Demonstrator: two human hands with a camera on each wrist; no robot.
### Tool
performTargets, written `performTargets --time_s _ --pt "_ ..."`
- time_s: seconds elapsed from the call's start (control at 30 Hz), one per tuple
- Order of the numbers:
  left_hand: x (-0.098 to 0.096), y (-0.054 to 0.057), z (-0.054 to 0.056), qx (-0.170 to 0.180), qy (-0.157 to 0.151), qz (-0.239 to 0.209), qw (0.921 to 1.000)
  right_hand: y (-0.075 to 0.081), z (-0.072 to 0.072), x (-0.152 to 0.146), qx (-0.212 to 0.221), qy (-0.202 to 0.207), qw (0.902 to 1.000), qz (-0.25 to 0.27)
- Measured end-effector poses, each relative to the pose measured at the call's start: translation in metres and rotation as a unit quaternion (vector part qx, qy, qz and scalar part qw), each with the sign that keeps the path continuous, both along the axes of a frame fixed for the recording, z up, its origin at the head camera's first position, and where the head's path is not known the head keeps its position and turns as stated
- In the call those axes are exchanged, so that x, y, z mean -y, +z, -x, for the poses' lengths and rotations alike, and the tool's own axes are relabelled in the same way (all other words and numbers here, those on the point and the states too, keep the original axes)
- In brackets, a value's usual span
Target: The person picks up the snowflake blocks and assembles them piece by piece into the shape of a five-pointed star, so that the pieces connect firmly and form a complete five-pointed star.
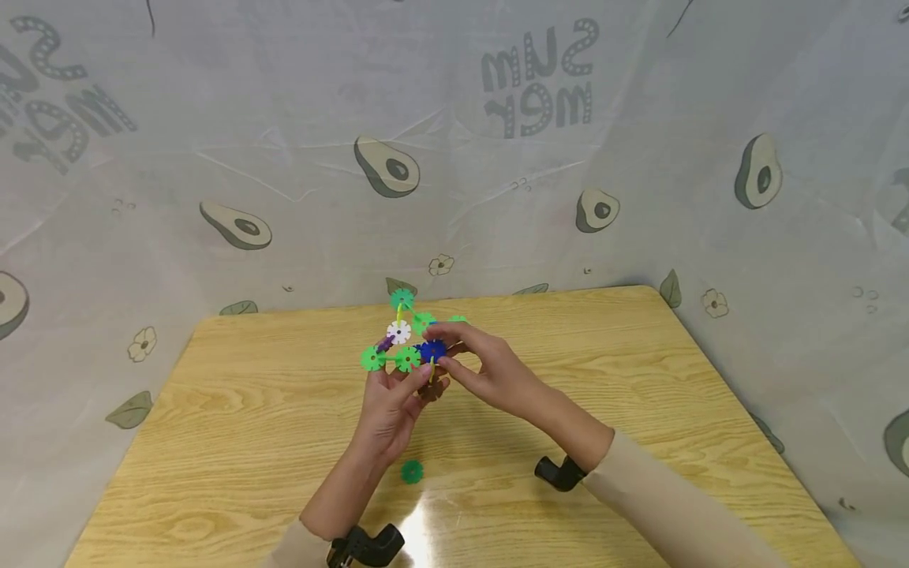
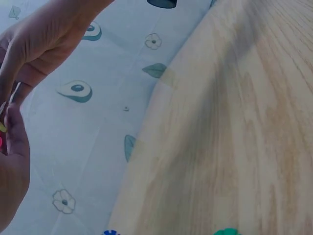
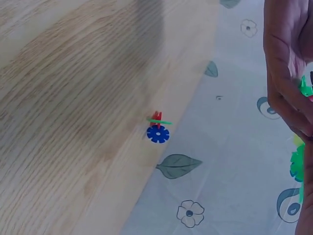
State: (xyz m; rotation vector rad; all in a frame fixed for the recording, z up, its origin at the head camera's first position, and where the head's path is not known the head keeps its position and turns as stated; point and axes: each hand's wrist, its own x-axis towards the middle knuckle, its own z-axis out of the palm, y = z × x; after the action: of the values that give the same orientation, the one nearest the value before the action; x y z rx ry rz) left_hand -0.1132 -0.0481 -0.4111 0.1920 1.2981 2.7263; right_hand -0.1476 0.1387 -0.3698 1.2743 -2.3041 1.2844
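Both hands hold a linked structure of notched plastic snowflake discs over the table in the head view. It includes a white disc [image 1: 398,332], a dark green disc at its top [image 1: 402,299], light green discs [image 1: 372,358] and a purple disc [image 1: 385,344]. My left hand [image 1: 390,414] grips it from below, thumb near a brown disc [image 1: 430,390]. With thumb and fingers, my right hand [image 1: 497,375] pinches a blue disc [image 1: 434,350] on the structure's right side. In the right wrist view the fingers [image 3: 288,93] hide much of the structure.
A loose green disc [image 1: 412,472] lies on the wooden table [image 1: 248,442] near the left forearm. The right wrist view shows a small cluster with a blue disc [image 3: 158,134] near the table edge. A patterned curtain [image 1: 454,213] hangs behind the table.
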Motion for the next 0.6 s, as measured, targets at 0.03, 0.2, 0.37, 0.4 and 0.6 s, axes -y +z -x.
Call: performTargets --time_s 0.03,0.2,0.37,0.4,0.6 --pt "0.0 0.001 0.001 -0.003 0.002 0.004 1.0 0.0 0.001 0.0 -0.004 -0.002 1.0 0.0" --pt "0.003 0.005 0.005 0.0 0.017 0.026 0.9995 0.001 0.002 0.002 -0.013 -0.012 0.9998 0.005" --pt "0.016 0.005 0.009 0.007 0.035 0.036 0.9987 -0.004 0.003 0.003 0.003 -0.05 0.9985 0.021" --pt "0.02 0.005 0.01 0.009 0.041 0.035 0.9985 -0.007 0.003 0.003 0.009 -0.064 0.9975 0.027" --pt "0.037 0.005 0.015 0.023 0.074 0.031 0.9965 -0.042 0.003 0.005 0.122 -0.125 0.9845 0.017"
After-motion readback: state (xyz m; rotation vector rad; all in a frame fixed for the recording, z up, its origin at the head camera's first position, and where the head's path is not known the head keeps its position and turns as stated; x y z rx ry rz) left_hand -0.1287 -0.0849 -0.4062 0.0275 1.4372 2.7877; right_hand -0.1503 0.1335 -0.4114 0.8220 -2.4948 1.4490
